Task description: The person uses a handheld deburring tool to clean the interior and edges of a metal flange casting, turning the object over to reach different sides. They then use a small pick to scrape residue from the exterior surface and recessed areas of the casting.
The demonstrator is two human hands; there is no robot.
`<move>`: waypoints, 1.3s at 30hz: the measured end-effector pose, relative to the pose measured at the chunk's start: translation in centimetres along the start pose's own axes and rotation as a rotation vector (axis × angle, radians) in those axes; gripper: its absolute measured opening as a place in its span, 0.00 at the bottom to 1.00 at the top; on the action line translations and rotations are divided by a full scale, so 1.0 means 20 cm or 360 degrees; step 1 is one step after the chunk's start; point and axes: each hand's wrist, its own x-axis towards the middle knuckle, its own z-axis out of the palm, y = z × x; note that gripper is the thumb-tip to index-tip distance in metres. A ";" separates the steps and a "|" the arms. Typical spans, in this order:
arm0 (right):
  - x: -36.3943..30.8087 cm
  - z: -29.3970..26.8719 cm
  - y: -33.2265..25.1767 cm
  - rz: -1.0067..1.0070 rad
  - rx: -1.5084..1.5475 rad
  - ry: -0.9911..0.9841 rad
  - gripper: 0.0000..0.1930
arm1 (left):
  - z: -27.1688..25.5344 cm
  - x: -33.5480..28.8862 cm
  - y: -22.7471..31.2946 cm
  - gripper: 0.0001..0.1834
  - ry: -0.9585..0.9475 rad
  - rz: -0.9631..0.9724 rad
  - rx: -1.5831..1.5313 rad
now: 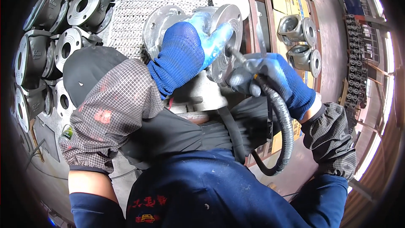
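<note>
A grey cast-metal valve body [157, 27] with round flanges lies in front of me at the upper middle. My left hand [200, 38], in a blue coated glove, grips it, with the thumb and fingers spread over the right flange. In my gloved right hand [270, 74] is a die grinder [237, 55], with my fingers closed round its body. Its thin tip points into the bore of the right flange; whether it touches metal cannot be seen. A dark wrapped hose [283, 131] runs down from the grinder and curls by my lap.
Several grey flanged valve bodies [69, 44] are stacked at the left. A patterned metal surface [130, 17] stretches beyond the work. At the right, two valve bodies [301, 59] sit on cardboard [283, 0] beside a brown metal frame [249, 0]. Rows of parts [355, 63] stand farther right.
</note>
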 end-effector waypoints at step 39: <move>0.17 0.29 0.66 0.0552 0.1989 0.0425 0.19 | -0.14 -0.24 0.08 0.18 -0.0126 -0.0142 -0.0063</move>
